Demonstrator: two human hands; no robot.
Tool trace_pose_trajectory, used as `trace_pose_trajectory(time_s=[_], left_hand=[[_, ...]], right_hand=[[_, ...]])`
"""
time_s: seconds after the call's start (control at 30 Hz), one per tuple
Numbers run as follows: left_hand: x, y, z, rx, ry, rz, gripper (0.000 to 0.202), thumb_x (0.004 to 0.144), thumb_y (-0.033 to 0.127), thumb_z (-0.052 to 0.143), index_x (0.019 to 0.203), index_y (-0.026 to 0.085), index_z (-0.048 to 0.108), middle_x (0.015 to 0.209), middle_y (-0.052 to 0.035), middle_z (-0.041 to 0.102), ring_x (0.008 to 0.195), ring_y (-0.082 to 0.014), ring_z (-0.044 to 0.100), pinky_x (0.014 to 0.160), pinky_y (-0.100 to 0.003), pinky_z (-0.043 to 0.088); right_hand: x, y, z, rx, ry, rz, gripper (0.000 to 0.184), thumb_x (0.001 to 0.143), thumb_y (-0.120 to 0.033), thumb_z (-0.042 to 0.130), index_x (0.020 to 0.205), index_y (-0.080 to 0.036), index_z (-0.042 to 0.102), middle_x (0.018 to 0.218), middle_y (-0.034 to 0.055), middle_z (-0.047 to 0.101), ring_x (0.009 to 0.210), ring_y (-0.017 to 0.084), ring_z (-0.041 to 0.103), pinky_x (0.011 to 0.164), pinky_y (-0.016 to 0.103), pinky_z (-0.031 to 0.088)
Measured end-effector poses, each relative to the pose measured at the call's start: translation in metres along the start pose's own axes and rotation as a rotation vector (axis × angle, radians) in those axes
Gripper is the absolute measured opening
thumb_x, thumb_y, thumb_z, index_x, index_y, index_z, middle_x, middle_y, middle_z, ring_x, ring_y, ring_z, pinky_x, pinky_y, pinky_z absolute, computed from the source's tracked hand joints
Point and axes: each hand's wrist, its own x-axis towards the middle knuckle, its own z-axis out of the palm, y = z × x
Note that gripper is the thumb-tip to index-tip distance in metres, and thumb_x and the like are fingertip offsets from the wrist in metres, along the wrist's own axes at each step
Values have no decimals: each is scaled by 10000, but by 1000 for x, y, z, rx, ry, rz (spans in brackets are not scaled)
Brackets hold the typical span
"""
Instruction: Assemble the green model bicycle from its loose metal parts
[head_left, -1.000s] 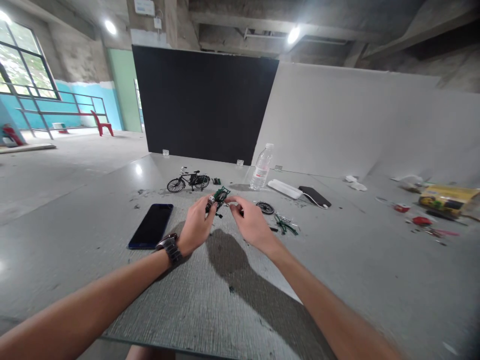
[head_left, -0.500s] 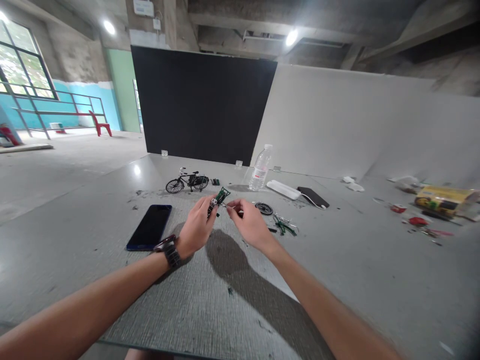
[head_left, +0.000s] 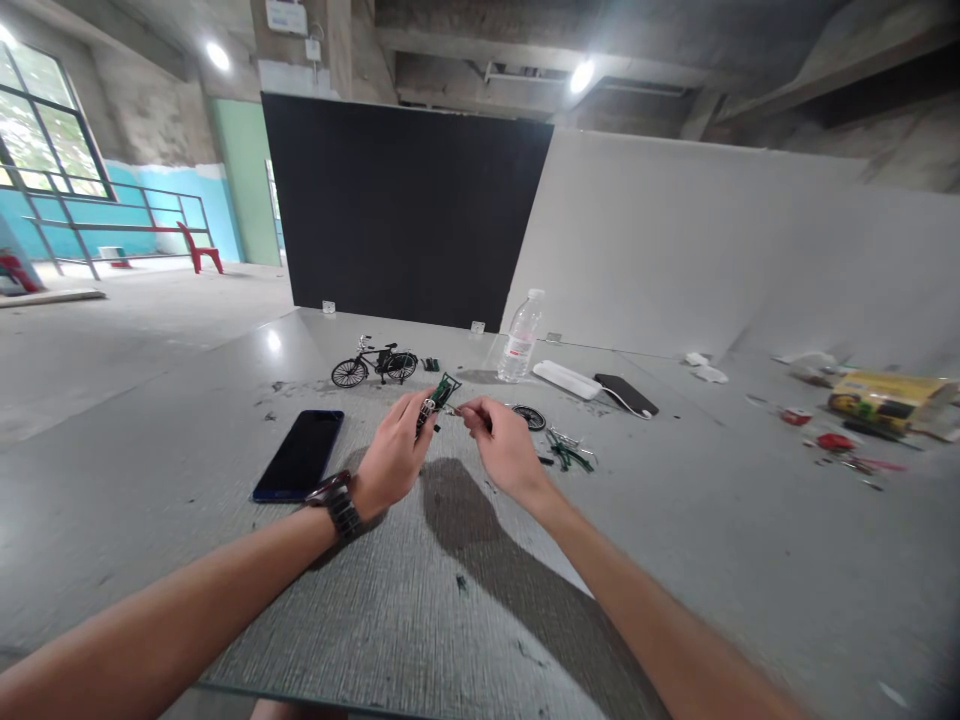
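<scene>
"In the head view, what do we have in hand?"
"Our left hand (head_left: 391, 450) grips a green model assembly (head_left: 443, 391); just to its right, our right hand (head_left: 504, 442) pinches narrow, on what we cannot tell."
"How far along are we?"
"Partway, we judge: a spoked wheel (head_left: 532, 418) and loose green parts (head_left: 574, 456) lie detached on the right; the black bicycle (head_left: 384, 364), far left, looks whole."
</scene>
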Motion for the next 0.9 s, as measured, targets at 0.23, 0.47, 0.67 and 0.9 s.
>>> trace_pose_trajectory(time_s=[0.23, 0.47, 0.67, 0.9], left_hand=[[-1, -3, 0, 23, 7, 29, 366, 1010, 220, 402, 1373, 183, 434, 1279, -139, 572, 1218, -248, 524, 1042, -446, 427], [-1, 2, -2, 24, 2, 66, 376, 1017, 232, 396, 1391, 192, 413, 1290, -135, 565, 1233, -248, 516, 1044, -456, 432], [-1, 0, -3, 39, 11, 68, 383, 1016, 228, 395, 1397, 190, 398, 1290, -141, 560, 1234, -251, 516, 1041, -470, 436], [-1, -1, -3, 45, 7, 74, 387, 1017, 231, 398, 1400, 180, 392, 1301, -144, 552, 1239, -252, 507, 1056, -466, 425]], right_hand=[[-1, 0, -1, 7, 4, -36, 281, 956, -387, 502, 976, -169, 678, 987, 105, 706, 918, 224, 631, 787, 330, 468], [-3, -3, -3, 74, 51, 21, 361, 982, -421, 437, 913, -149, 665, 794, 81, 696, 699, 190, 615, 663, 307, 456], [-3, -3, -3, 11, 64, -87, 295, 968, -366, 482, 986, -160, 693, 899, 93, 690, 803, 205, 632, 723, 316, 465], [-5, 1, 0, -6, 56, -153, 341, 985, -430, 450, 997, -166, 665, 929, 97, 652, 822, 205, 621, 744, 321, 484]])
